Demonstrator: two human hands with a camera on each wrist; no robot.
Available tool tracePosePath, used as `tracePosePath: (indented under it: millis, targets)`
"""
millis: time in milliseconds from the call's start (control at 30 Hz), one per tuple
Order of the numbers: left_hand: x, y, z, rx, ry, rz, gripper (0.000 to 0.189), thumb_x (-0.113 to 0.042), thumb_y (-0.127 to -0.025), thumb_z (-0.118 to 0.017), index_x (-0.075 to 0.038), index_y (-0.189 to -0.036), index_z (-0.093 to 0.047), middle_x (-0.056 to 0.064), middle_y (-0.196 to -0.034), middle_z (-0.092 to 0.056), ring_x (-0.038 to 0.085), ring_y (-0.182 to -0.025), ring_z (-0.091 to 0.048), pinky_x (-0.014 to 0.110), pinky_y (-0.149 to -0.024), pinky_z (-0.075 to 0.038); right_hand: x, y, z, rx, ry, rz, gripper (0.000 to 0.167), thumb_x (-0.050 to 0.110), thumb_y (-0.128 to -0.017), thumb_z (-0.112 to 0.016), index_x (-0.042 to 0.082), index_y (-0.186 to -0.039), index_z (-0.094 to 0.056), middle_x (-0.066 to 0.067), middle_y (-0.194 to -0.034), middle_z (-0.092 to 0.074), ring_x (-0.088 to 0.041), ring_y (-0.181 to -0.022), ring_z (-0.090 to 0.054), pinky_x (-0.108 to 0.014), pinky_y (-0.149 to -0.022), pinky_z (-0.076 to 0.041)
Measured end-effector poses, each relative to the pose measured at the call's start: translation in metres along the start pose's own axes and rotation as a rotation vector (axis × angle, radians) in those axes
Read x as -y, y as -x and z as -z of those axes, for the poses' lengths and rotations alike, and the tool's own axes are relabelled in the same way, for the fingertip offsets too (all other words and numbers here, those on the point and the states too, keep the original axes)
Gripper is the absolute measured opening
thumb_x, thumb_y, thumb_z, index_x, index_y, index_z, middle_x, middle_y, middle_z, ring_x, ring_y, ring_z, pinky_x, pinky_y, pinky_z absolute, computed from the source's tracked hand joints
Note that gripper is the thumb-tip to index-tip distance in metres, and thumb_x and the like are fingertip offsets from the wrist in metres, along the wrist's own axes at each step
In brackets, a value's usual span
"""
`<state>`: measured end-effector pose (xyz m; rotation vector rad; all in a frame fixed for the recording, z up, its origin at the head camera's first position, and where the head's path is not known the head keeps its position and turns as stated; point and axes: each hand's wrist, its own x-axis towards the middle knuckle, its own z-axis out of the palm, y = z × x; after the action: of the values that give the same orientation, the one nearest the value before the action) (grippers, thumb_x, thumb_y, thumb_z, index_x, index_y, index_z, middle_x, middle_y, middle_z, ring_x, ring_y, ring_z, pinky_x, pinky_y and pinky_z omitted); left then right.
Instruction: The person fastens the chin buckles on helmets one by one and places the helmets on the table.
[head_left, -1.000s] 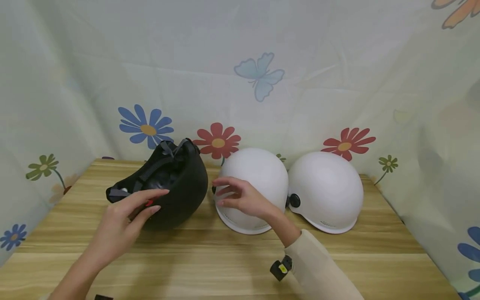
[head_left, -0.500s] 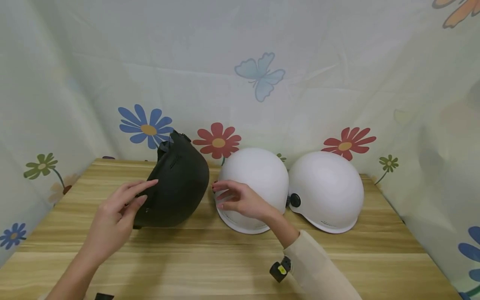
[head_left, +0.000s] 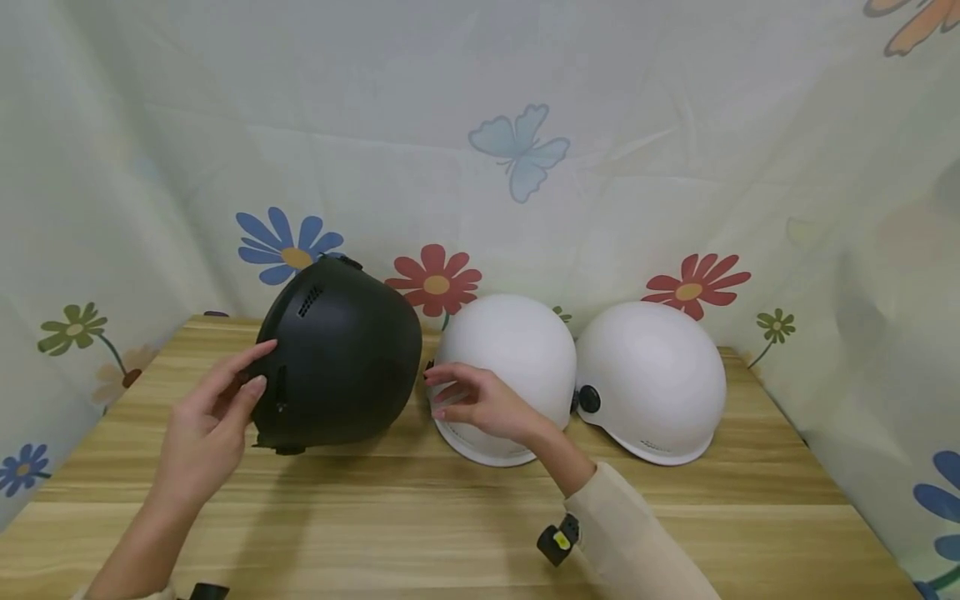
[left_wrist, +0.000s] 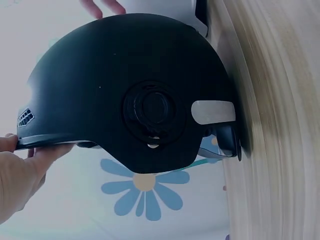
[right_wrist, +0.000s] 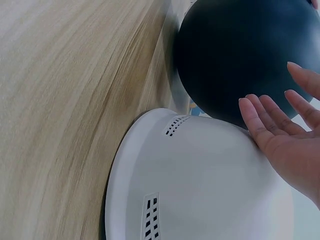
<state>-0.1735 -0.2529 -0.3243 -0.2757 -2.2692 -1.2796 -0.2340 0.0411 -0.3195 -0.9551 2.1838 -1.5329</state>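
A black helmet [head_left: 345, 358] is tilted on the wooden table at the left, its outer shell turned toward the head camera. My left hand [head_left: 202, 437] pinches its rim between thumb and fingers, as the hand [left_wrist: 20, 175] in the left wrist view also shows. A round dark knob [left_wrist: 155, 107] sits on the helmet's side there. My right hand [head_left: 487, 404] hovers in front of the middle white helmet [head_left: 517, 333] with relaxed, spread fingers and holds nothing. From the right wrist, its fingertips appear near the black shell [right_wrist: 235, 55]; contact cannot be told.
To the right stands another white helmet [head_left: 652, 367] with a round black side knob, close beside the middle one. A floral curtain [head_left: 675, 125] hangs behind the wooden table [head_left: 450, 533]. A small black camera [head_left: 557, 542] is strapped at my right wrist.
The black helmet has turned from showing its strapped inside to showing its outer shell, its rim swinging down. My left hand has moved slightly left with the rim; the right hand stays nearly still.
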Motion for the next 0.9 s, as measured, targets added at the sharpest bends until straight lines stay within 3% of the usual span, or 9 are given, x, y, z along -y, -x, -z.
tracePosePath:
  millis: [133, 267, 467, 600, 667, 700, 800, 900]
  targets:
    - [-0.001, 0.0, -0.001, -0.012, -0.016, -0.004, 0.036, -0.005, -0.094, -0.048, -0.014, -0.128, -0.055, -0.004, -0.09, -0.048, 0.009, -0.058, -0.04, 0.017, -0.049, -0.034, -0.001, 0.0, 0.0, -0.003, -0.002, -0.006, 0.042, -0.008, -0.083, -0.059, -0.01, -0.123, -0.046, -0.025, -0.119, -0.05, -0.041, -0.104, -0.052, -0.035, -0.088, -0.045]
    - [-0.001, 0.0, -0.002, -0.025, -0.018, 0.015, 0.036, -0.007, -0.094, -0.049, -0.015, -0.128, -0.055, 0.0, -0.082, -0.046, 0.008, -0.052, -0.036, 0.019, -0.046, -0.032, -0.002, 0.0, -0.001, -0.004, -0.004, -0.014, 0.041, -0.008, -0.084, -0.059, -0.01, -0.123, -0.046, -0.026, -0.119, -0.05, -0.042, -0.104, -0.052, -0.03, -0.087, -0.046]
    - [0.001, -0.002, 0.0, -0.085, 0.051, 0.135, 0.037, -0.009, -0.094, -0.048, -0.015, -0.13, -0.053, -0.002, -0.083, -0.046, 0.007, -0.054, -0.038, 0.017, -0.046, -0.033, -0.018, -0.003, -0.001, -0.009, -0.017, -0.023, 0.043, -0.008, -0.083, -0.06, -0.009, -0.124, -0.046, -0.025, -0.12, -0.05, -0.042, -0.105, -0.052, -0.025, -0.085, -0.046]
    - [0.007, -0.005, 0.004, -0.156, 0.379, 0.281, 0.038, -0.009, -0.093, -0.051, -0.014, -0.131, -0.052, 0.002, -0.08, -0.041, 0.008, -0.052, -0.036, 0.017, -0.041, -0.032, -0.032, -0.005, -0.002, -0.015, -0.032, -0.039, 0.045, -0.006, -0.083, -0.061, -0.006, -0.126, -0.046, -0.022, -0.121, -0.05, -0.039, -0.106, -0.053, -0.025, -0.085, -0.046]
    - [0.014, -0.007, 0.006, -0.195, 0.596, 0.319, 0.04, -0.008, -0.091, -0.052, -0.012, -0.131, -0.051, 0.003, -0.087, -0.046, 0.005, -0.061, -0.047, 0.01, -0.046, -0.039, -0.034, -0.006, -0.003, -0.016, -0.039, -0.05, 0.047, -0.005, -0.083, -0.061, -0.005, -0.127, -0.045, -0.02, -0.123, -0.05, -0.038, -0.105, -0.053, -0.025, -0.084, -0.047]
    - [0.019, -0.007, 0.006, -0.22, 0.729, 0.311, 0.04, -0.005, -0.091, -0.052, -0.008, -0.131, -0.051, 0.006, -0.093, -0.049, 0.006, -0.068, -0.052, 0.011, -0.051, -0.045, -0.034, -0.006, -0.003, -0.016, -0.044, -0.058, 0.048, -0.004, -0.083, -0.062, -0.004, -0.128, -0.045, -0.019, -0.123, -0.05, -0.037, -0.105, -0.054, -0.025, -0.084, -0.047]
    - [0.029, -0.007, 0.006, -0.248, 0.941, 0.306, 0.043, -0.001, -0.088, -0.054, -0.004, -0.131, -0.05, 0.009, -0.108, -0.052, 0.012, -0.092, -0.06, 0.022, -0.064, -0.052, -0.035, -0.006, -0.005, -0.013, -0.057, -0.078, 0.051, -0.003, -0.083, -0.062, -0.003, -0.13, -0.043, -0.017, -0.126, -0.049, -0.034, -0.106, -0.054, -0.026, -0.085, -0.047]
    - [0.037, -0.006, 0.005, -0.249, 1.049, 0.314, 0.047, 0.005, -0.085, -0.057, -0.001, -0.131, -0.049, 0.011, -0.113, -0.054, 0.015, -0.096, -0.061, 0.027, -0.066, -0.052, -0.037, -0.006, -0.007, -0.007, -0.062, -0.093, 0.055, -0.001, -0.083, -0.063, -0.001, -0.133, -0.04, -0.016, -0.127, -0.047, -0.033, -0.108, -0.053, -0.027, -0.086, -0.047]
